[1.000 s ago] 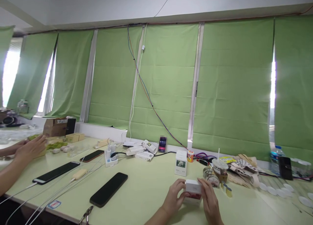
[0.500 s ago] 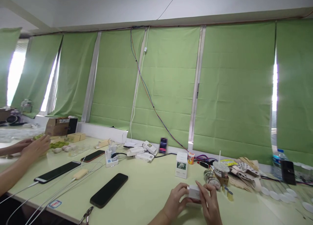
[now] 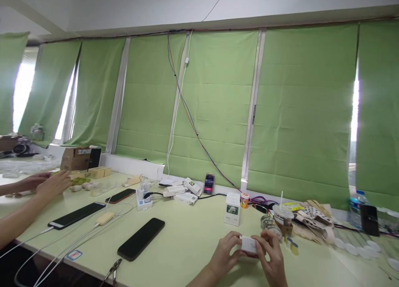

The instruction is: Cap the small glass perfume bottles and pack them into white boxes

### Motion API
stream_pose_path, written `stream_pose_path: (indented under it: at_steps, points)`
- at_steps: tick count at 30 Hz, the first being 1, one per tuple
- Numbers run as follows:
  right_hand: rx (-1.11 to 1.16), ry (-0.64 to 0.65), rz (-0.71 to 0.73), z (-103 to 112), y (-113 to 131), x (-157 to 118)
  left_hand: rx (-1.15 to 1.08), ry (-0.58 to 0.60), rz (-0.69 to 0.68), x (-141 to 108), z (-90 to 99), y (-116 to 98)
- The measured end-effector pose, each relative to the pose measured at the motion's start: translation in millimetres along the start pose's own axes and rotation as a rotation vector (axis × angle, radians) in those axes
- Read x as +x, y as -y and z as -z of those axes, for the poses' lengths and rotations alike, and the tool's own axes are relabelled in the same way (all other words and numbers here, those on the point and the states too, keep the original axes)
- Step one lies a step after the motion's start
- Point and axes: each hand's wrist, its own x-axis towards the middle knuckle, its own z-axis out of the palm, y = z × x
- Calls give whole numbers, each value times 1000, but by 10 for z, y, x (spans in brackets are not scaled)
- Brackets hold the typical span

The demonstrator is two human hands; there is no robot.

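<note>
Right at the near edge of the worktop (image 3: 187,237), the small white box (image 3: 248,244) is held between both hands, low and right of centre in the head view. The left hand (image 3: 225,253) has its fingers curled round the box's left side, with the thumb lower down. The right hand (image 3: 272,254) grips the opposite side, its fingertips bunched narrowly against the box. Whether the box touches the surface below, I cannot tell.

Just beyond the hands stands a white carton (image 3: 232,214) with a flower picture — upright, beside a small orange-and-white tub (image 3: 244,200). A lidded cup (image 3: 282,214) with a straw is to the right, near gold-coloured rolls (image 3: 294,248). Off to the left, a dark phone (image 3: 141,239) lies flat, with pliers (image 3: 112,270) nearer the edge; farther left, another person's hands (image 3: 54,186) are near green pieces (image 3: 81,180).
</note>
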Motion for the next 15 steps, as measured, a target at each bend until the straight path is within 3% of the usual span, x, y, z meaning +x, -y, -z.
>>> stream_pose_path:
  at_steps: [7, 15]
  points:
    - [14, -17, 26, 19, -19, 33, -11, -1, -16, -8, -16, 16]
    - [16, 91, 71, 80, 14, 89, -78, 8, 39, -24, -23, 47]
